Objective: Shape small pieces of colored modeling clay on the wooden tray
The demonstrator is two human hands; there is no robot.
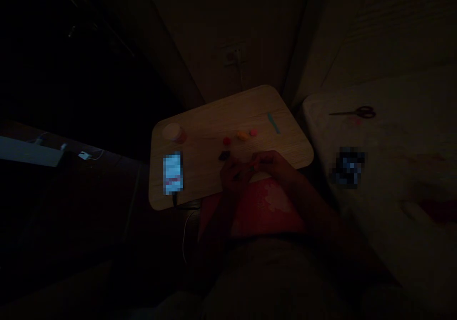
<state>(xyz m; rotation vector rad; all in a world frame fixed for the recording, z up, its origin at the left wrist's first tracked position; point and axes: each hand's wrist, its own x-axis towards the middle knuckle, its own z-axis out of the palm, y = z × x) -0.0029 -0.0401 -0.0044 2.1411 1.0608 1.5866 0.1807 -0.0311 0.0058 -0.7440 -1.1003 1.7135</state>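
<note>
In the dim light my left hand point(233, 176) and my right hand point(270, 162) meet over the front edge of a small wooden table point(203, 115). The fingers of both are curled and pinched together. Between the fingertips there seems to be a small, faintly greenish bit, too dark to name. Just beyond my left hand lies a dark lump point(224, 155). Farther back sit a red ball point(226, 141), an orange-yellow lump point(242, 135) and a pink ball point(253, 132), all like modelling clay. A teal flat tool point(273, 123) rests toward the right.
A tub point(173, 133) stands at the table's back left, with a lit phone point(173, 173) and its cable before it. Scissors point(357, 112) and a blurred-out item point(350, 167) lie on the pale surface at right. A wall socket point(233, 55) is behind.
</note>
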